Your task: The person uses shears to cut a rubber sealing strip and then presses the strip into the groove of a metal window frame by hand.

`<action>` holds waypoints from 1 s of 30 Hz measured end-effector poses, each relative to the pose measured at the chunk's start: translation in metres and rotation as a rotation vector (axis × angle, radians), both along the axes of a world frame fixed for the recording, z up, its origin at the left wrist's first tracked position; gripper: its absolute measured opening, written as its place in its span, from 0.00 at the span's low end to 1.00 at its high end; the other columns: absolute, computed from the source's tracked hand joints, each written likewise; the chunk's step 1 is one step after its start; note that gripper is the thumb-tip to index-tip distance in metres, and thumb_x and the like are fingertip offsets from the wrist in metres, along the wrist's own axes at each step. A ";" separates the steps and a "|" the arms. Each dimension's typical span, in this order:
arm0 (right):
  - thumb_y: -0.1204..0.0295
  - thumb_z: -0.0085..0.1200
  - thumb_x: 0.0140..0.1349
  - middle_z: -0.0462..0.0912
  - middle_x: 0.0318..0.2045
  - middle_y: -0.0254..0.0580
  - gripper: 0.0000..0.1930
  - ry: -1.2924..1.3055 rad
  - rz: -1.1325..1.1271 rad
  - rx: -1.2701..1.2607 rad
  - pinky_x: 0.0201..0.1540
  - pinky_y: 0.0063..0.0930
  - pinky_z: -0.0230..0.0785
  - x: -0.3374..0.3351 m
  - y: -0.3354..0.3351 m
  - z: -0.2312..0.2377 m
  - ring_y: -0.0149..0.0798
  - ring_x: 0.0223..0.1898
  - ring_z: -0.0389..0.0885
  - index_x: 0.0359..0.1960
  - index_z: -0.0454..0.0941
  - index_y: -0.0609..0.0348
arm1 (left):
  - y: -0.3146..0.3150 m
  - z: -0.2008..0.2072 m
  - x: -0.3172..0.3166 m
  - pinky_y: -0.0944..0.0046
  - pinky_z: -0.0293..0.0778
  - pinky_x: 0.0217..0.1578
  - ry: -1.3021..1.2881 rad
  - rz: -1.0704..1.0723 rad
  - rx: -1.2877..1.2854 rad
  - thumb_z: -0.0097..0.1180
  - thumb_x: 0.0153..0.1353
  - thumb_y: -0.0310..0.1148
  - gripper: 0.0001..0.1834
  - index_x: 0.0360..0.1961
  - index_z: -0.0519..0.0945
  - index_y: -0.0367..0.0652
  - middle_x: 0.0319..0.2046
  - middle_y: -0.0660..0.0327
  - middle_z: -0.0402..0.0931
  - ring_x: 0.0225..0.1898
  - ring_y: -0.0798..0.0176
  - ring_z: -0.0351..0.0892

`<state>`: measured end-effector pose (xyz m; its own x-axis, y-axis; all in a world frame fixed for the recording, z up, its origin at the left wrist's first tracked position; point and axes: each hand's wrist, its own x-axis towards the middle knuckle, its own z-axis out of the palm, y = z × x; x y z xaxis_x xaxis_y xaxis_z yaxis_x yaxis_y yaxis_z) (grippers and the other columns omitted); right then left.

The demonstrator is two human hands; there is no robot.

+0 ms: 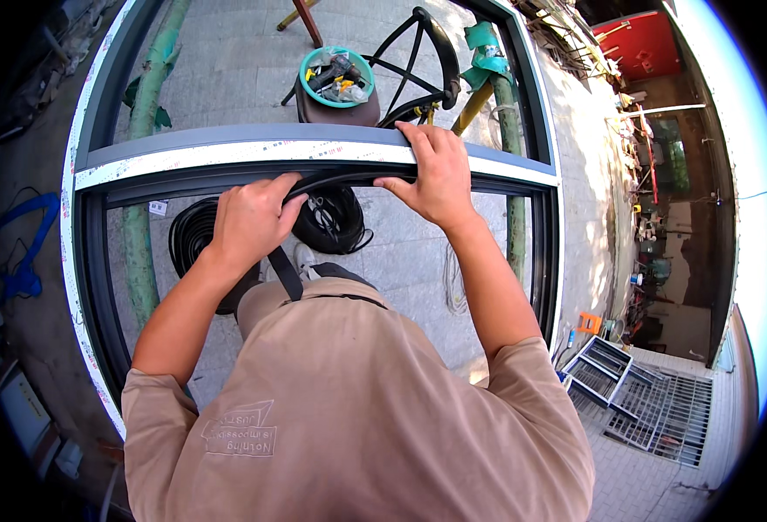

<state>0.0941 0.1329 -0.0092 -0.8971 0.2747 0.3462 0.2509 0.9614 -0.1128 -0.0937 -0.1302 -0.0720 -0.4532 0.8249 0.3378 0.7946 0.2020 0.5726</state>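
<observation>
Black strip (335, 179) in left hand (254, 213), right hand (437, 174) wide across crossbar (227, 148), teal basin (369, 71) beyond, black coils (192, 230) below

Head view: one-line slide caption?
Left hand gripping a black strip along a crossbar, right hand over the bar, teal basin beyond.

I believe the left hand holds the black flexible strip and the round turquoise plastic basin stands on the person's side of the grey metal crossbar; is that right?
Not quite: the head view shows the round turquoise plastic basin on the far side of the grey metal crossbar. The left hand does hold the black flexible strip.
</observation>
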 end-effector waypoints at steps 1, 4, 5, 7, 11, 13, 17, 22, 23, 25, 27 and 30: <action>0.49 0.89 0.47 0.87 0.56 0.46 0.46 0.016 -0.004 0.028 0.65 0.52 0.74 -0.002 -0.002 -0.002 0.55 0.58 0.84 0.68 0.83 0.52 | 0.000 0.000 0.000 0.44 0.86 0.33 -0.001 0.003 0.006 0.74 0.70 0.40 0.15 0.52 0.91 0.45 0.31 0.52 0.91 0.31 0.42 0.92; 0.45 0.88 0.45 0.87 0.56 0.45 0.48 0.069 -0.014 0.099 0.63 0.51 0.75 -0.001 0.000 -0.015 0.54 0.57 0.85 0.67 0.84 0.53 | 0.001 -0.001 0.001 0.44 0.86 0.34 -0.035 0.002 -0.006 0.75 0.70 0.40 0.16 0.53 0.92 0.44 0.33 0.50 0.91 0.33 0.40 0.92; 0.45 0.89 0.44 0.87 0.56 0.45 0.48 0.085 -0.014 0.116 0.63 0.51 0.75 -0.001 0.000 -0.017 0.54 0.57 0.85 0.67 0.84 0.53 | 0.001 -0.001 0.002 0.43 0.86 0.35 -0.051 0.001 -0.017 0.75 0.70 0.39 0.16 0.54 0.92 0.43 0.33 0.49 0.91 0.33 0.39 0.92; 0.46 0.89 0.43 0.87 0.56 0.45 0.48 0.084 0.000 0.123 0.62 0.51 0.76 -0.003 0.001 -0.019 0.54 0.57 0.85 0.66 0.84 0.53 | -0.001 -0.001 0.002 0.44 0.86 0.34 -0.032 0.008 -0.022 0.75 0.70 0.38 0.16 0.54 0.92 0.44 0.34 0.49 0.92 0.33 0.39 0.92; 0.46 0.89 0.42 0.88 0.56 0.44 0.49 0.077 0.002 0.123 0.62 0.51 0.76 -0.002 0.003 -0.019 0.53 0.57 0.85 0.66 0.84 0.53 | -0.001 -0.003 0.003 0.45 0.86 0.33 -0.017 0.009 0.007 0.76 0.69 0.37 0.16 0.54 0.91 0.44 0.35 0.50 0.92 0.33 0.40 0.92; 0.46 0.89 0.42 0.88 0.56 0.44 0.48 0.083 0.006 0.128 0.62 0.51 0.76 -0.003 0.003 -0.019 0.53 0.56 0.85 0.66 0.84 0.53 | -0.002 -0.006 0.004 0.46 0.86 0.32 -0.014 0.015 0.018 0.76 0.69 0.36 0.15 0.53 0.91 0.43 0.35 0.50 0.92 0.32 0.40 0.92; 0.45 0.87 0.44 0.87 0.53 0.41 0.46 0.115 0.012 0.119 0.61 0.51 0.76 -0.004 0.005 -0.020 0.51 0.54 0.85 0.64 0.86 0.53 | -0.001 -0.004 0.006 0.46 0.85 0.32 -0.025 0.018 0.015 0.76 0.69 0.36 0.15 0.52 0.91 0.43 0.34 0.50 0.91 0.32 0.40 0.92; 0.49 0.89 0.43 0.88 0.53 0.45 0.45 0.129 0.028 0.131 0.59 0.50 0.77 -0.005 0.005 -0.022 0.54 0.53 0.87 0.64 0.86 0.55 | 0.001 -0.004 0.003 0.45 0.85 0.33 -0.029 0.034 0.014 0.76 0.69 0.37 0.15 0.52 0.91 0.42 0.32 0.48 0.90 0.32 0.39 0.92; 0.50 0.89 0.43 0.88 0.52 0.45 0.45 0.132 0.034 0.139 0.59 0.50 0.77 -0.005 0.006 -0.022 0.54 0.53 0.87 0.63 0.86 0.55 | 0.002 -0.004 0.003 0.45 0.85 0.33 -0.029 0.036 0.024 0.75 0.69 0.37 0.15 0.52 0.91 0.42 0.32 0.48 0.90 0.32 0.39 0.92; 0.51 0.88 0.44 0.88 0.52 0.45 0.44 0.135 0.043 0.156 0.59 0.50 0.77 -0.004 0.007 -0.024 0.54 0.52 0.87 0.63 0.86 0.56 | 0.002 -0.006 0.004 0.44 0.85 0.33 -0.041 0.032 0.027 0.76 0.69 0.37 0.15 0.51 0.91 0.42 0.32 0.48 0.90 0.32 0.39 0.92; 0.52 0.88 0.45 0.88 0.52 0.46 0.44 0.134 0.044 0.164 0.59 0.50 0.77 -0.004 0.007 -0.023 0.54 0.52 0.86 0.64 0.85 0.57 | 0.003 -0.004 0.004 0.44 0.85 0.33 -0.047 0.033 0.023 0.76 0.69 0.37 0.15 0.51 0.91 0.41 0.32 0.48 0.90 0.32 0.39 0.92; 0.51 0.88 0.46 0.88 0.53 0.47 0.45 0.104 0.022 0.147 0.60 0.52 0.77 -0.003 0.003 -0.021 0.56 0.54 0.86 0.65 0.84 0.58 | 0.003 -0.003 0.004 0.43 0.85 0.33 -0.055 0.036 0.009 0.76 0.69 0.37 0.15 0.51 0.91 0.41 0.32 0.48 0.91 0.32 0.39 0.92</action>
